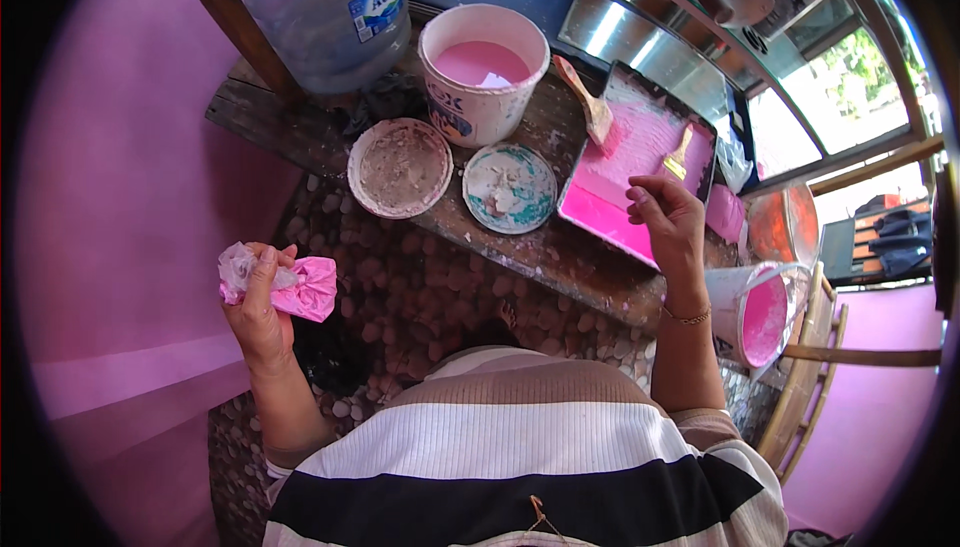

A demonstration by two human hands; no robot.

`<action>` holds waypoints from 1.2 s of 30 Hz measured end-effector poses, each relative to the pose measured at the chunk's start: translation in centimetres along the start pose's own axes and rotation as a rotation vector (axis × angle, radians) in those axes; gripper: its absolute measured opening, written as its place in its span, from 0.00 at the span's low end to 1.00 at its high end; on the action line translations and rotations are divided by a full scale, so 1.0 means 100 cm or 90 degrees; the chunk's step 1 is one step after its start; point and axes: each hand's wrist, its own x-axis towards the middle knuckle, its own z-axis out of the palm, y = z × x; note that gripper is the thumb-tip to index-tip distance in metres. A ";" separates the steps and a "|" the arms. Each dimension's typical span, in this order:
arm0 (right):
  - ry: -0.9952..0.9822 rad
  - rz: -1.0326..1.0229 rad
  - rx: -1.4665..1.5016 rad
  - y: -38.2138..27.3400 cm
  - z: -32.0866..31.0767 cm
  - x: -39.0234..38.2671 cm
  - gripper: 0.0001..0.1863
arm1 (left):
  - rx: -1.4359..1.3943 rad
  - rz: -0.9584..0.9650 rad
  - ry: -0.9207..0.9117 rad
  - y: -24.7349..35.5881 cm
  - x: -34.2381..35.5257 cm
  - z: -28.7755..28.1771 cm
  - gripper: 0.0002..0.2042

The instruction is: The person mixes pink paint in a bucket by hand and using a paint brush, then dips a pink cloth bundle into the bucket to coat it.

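Note:
My left hand [262,297] is closed around a crumpled pink plastic bag [308,290] with clear wrinkled plastic at its top, held up near the pink wall. What the bag contains is hidden. Over the right edge of a black paint tray [600,192] hangs my right hand [672,222], its fingers loosely bent, tips apart, nothing visible in them. Bright pink paint pools in the tray's near end. Just beyond that hand a small paintbrush [679,155] lies in the tray. A wider paintbrush [590,107] rests with its pink bristles over the tray's left side.
On the wooden bench [500,252] stand a white bucket [485,107] of pink paint, a crusted round container [400,169] and a stained lid [510,188]. A large water jug [325,17] is behind. Another paint-smeared bucket [735,312] tilts at right, near a bamboo frame [800,387].

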 end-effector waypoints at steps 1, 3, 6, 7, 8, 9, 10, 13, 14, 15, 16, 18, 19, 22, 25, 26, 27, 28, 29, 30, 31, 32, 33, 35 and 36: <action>0.001 -0.016 -0.004 -0.005 0.000 0.009 0.08 | 0.000 0.008 0.006 -0.002 0.001 0.001 0.01; -0.009 -0.055 -0.011 -0.023 0.002 0.026 0.08 | 0.003 -0.011 0.060 -0.007 0.001 0.001 0.01; -0.076 -0.148 -0.059 -0.058 0.028 0.067 0.10 | -0.005 -0.033 0.092 -0.018 0.007 0.000 0.01; -0.121 -0.203 -0.088 -0.068 0.044 0.083 0.12 | -0.008 -0.040 0.107 -0.024 0.007 -0.002 0.01; -0.162 -0.258 -0.118 -0.077 0.060 0.100 0.14 | -0.012 -0.038 0.109 -0.028 0.009 -0.002 0.01; -0.212 -0.285 -0.175 -0.086 0.075 0.117 0.15 | -0.023 -0.044 0.107 -0.031 0.011 -0.001 0.01; -0.259 -0.309 -0.236 -0.092 0.090 0.135 0.17 | -0.036 -0.054 0.103 -0.035 0.014 0.001 0.01; -0.426 -0.286 -0.492 -0.094 0.142 0.190 0.19 | -0.026 -0.050 0.092 -0.036 0.024 -0.003 0.01; -0.493 -0.236 -0.571 -0.091 0.154 0.204 0.21 | -0.025 -0.051 0.081 -0.035 0.031 -0.006 0.01; -0.486 -0.231 -0.571 -0.084 0.165 0.217 0.21 | -0.026 -0.052 0.073 -0.035 0.040 -0.008 0.01; -0.558 -0.208 -0.682 -0.072 0.179 0.228 0.24 | -0.019 -0.057 0.076 -0.035 0.048 -0.013 0.01; -0.638 -0.179 -0.793 -0.053 0.201 0.238 0.26 | -0.009 -0.067 0.081 -0.036 0.061 -0.025 0.01; -0.679 -0.131 -0.827 -0.051 0.210 0.238 0.27 | -0.001 -0.053 0.085 -0.035 0.068 -0.032 0.01; -0.748 -0.055 -0.856 -0.054 0.218 0.240 0.30 | 0.008 -0.045 0.094 -0.038 0.087 -0.052 0.01; -0.769 0.141 -0.628 -0.053 0.224 0.239 0.26 | 0.014 -0.065 0.108 -0.043 0.104 -0.065 0.01; -0.753 0.195 -0.588 -0.042 0.225 0.243 0.24 | 0.015 -0.069 0.108 -0.045 0.109 -0.067 0.01; -0.736 0.248 -0.548 -0.034 0.225 0.247 0.23 | 0.016 -0.074 0.107 -0.047 0.114 -0.068 0.01; -0.731 0.254 -0.546 -0.030 0.223 0.250 0.23 | 0.016 -0.077 0.100 -0.049 0.119 -0.068 0.01; -0.757 0.215 -0.545 -0.028 0.220 0.252 0.20 | 0.015 -0.080 0.093 -0.050 0.123 -0.068 0.01; -0.783 0.177 -0.543 -0.024 0.215 0.254 0.17 | 0.014 -0.083 0.085 -0.052 0.128 -0.068 0.01; -0.777 0.184 -0.541 -0.017 0.210 0.257 0.17 | 0.013 -0.087 0.077 -0.052 0.133 -0.065 0.01; -0.787 0.080 -0.717 -0.009 0.204 0.261 0.16 | 0.014 -0.092 0.069 -0.053 0.138 -0.063 0.01; -0.786 -0.029 -0.890 -0.002 0.198 0.264 0.15 | 0.015 -0.097 0.060 -0.054 0.143 -0.059 0.01; -0.734 -0.047 -0.916 -0.032 0.200 0.257 0.15 | 0.009 -0.110 0.064 -0.058 0.148 -0.058 0.01; -0.675 -0.066 -0.941 -0.054 0.198 0.253 0.15 | 0.002 -0.117 0.067 -0.058 0.150 -0.058 0.01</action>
